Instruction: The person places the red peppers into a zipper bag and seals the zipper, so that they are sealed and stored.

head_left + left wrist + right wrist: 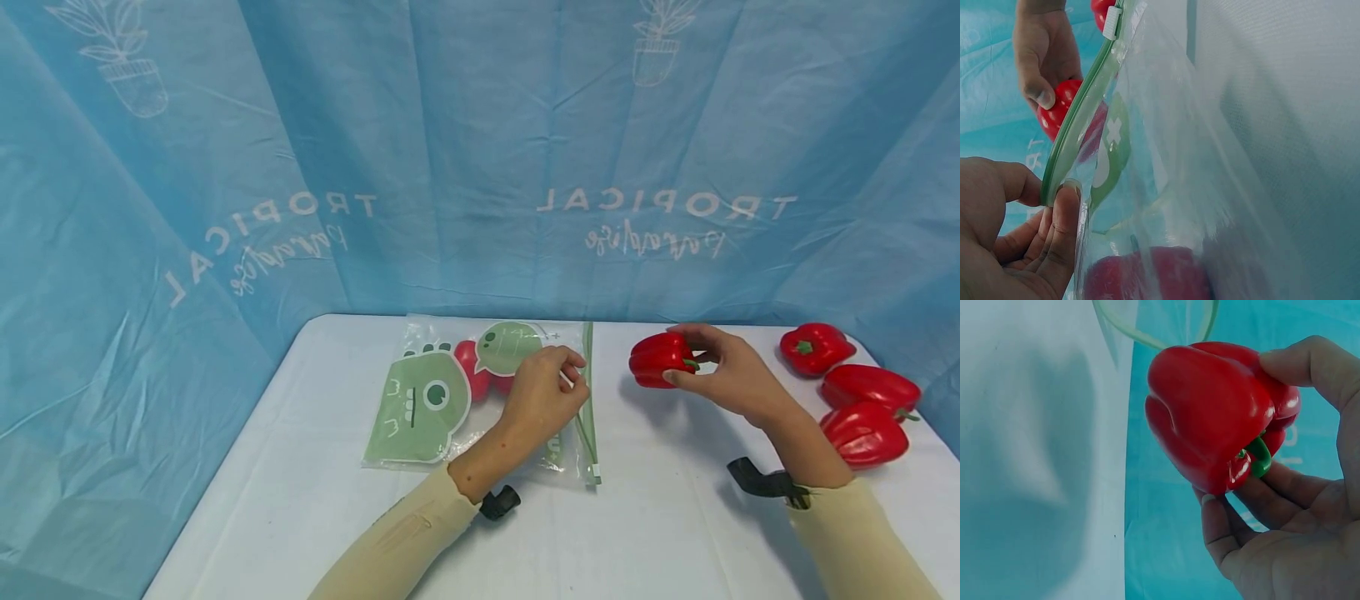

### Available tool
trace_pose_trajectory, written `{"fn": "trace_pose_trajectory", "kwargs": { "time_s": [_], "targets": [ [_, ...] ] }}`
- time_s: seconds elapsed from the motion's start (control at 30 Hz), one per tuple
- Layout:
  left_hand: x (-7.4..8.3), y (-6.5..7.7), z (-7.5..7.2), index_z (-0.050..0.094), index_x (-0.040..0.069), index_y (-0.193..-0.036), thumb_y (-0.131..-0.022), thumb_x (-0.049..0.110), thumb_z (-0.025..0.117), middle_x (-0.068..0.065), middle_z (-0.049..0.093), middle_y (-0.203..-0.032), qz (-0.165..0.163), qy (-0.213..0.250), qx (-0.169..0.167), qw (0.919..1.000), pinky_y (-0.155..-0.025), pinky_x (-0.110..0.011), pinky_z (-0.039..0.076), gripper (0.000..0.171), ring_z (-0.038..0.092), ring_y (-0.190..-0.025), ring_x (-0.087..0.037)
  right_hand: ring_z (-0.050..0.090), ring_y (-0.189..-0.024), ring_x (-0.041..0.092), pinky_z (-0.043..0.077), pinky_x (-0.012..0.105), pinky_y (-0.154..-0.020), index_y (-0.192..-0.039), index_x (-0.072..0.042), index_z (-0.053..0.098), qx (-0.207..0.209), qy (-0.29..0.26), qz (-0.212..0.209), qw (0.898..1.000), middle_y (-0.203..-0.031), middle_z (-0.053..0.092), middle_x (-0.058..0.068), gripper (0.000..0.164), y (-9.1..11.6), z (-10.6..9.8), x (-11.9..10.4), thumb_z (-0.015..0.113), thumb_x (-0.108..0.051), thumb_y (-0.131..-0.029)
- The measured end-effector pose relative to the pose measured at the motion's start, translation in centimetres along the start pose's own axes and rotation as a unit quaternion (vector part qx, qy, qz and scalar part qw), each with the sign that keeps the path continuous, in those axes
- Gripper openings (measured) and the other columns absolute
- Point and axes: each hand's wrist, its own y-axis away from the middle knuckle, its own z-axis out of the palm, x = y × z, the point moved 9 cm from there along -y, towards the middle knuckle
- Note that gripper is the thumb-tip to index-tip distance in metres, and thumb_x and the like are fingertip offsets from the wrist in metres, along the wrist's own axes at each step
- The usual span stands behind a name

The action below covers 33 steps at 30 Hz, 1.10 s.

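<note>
My right hand (723, 371) holds a red bell pepper (660, 360) above the table, right of the zip bag. The right wrist view shows the pepper (1210, 412) between thumb and fingertips, its green stem toward the palm. With thumb and fingers my left hand (543, 396) pinches the green zip edge of a clear plastic bag (487, 437) with green cartoon prints. In the left wrist view the bag's mouth edge (1079, 106) is lifted, with a white slider (1112, 23) at one end. Red peppers (467, 367) show inside the bag, partly hidden by the prints.
Three more red bell peppers (813, 348) lie on the right side of the white-covered table (637, 533). A blue printed curtain (480, 167) hangs behind and at the sides. Each wrist carries a black camera mount (761, 479).
</note>
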Motion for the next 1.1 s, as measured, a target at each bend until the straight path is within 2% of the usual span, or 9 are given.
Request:
{"fn": "trace_pose_trajectory", "kwargs": {
  "time_s": [0.1, 0.4, 0.63, 0.8, 1.1],
  "targets": [
    [0.0, 0.0, 0.0, 0.075, 0.005, -0.111, -0.091, 0.006, 0.072, 0.003, 0.065, -0.089, -0.001, -0.001, -0.001, 1.0000, -0.068, -0.011, 0.054, 0.020, 0.062, -0.074, -0.001, 0.058, -0.121, 0.042, 0.062, 0.030, -0.076, -0.153, -0.003, 0.048, 0.000, -0.001, -0.008, 1.000, -0.144, 0.056, 0.023, 0.089, -0.1, 0.4, -0.2, 0.094, -0.018, -0.078],
    [0.0, 0.0, 0.0, 0.075, 0.005, -0.111, -0.092, 0.007, 0.072, 0.004, 0.065, -0.089, -0.002, 0.002, -0.001, 1.0000, -0.068, -0.011, 0.054, 0.019, 0.062, -0.074, -0.001, 0.064, -0.120, 0.041, 0.064, 0.034, -0.083, -0.151, -0.003, 0.051, -0.017, -0.014, -0.016, 1.000, -0.144, 0.059, 0.022, 0.086, -0.3, 2.6, -0.7, 0.094, -0.021, -0.079],
    [0.0, 0.1, 0.0, 0.074, 0.008, -0.111, -0.093, 0.009, 0.073, 0.005, 0.066, -0.091, -0.008, 0.003, -0.001, 1.0000, -0.068, -0.012, 0.054, 0.018, 0.062, -0.075, -0.002, 0.064, -0.125, 0.044, 0.059, 0.049, -0.098, -0.150, 0.000, 0.051, -0.026, -0.046, -0.032, 0.998, -0.146, 0.059, 0.023, 0.081, -0.4, 4.5, -1.2, 0.092, -0.019, -0.083],
    [-0.1, 0.2, 0.1, 0.073, 0.009, -0.112, -0.093, 0.011, 0.075, 0.006, 0.066, -0.092, -0.016, 0.010, -0.006, 0.9998, -0.068, -0.013, 0.055, 0.019, 0.062, -0.077, -0.002, 0.065, -0.124, 0.043, 0.055, 0.056, -0.100, -0.149, 0.000, 0.052, -0.021, -0.056, -0.047, 0.997, -0.145, 0.059, 0.022, 0.078, -0.4, 5.5, -1.3, 0.091, -0.017, -0.083],
    [-0.1, 0.1, 0.1, 0.072, 0.010, -0.110, -0.093, 0.010, 0.076, 0.006, 0.066, -0.093, -0.017, 0.004, -0.008, 0.9998, -0.070, -0.012, 0.055, 0.018, 0.063, -0.078, -0.004, 0.062, -0.127, 0.042, 0.055, 0.054, -0.101, -0.145, 0.000, 0.049, -0.017, -0.082, -0.081, 0.993, -0.141, 0.054, 0.018, 0.074, -0.5, 7.9, -2.3, 0.090, -0.010, -0.084]
  ]
}}
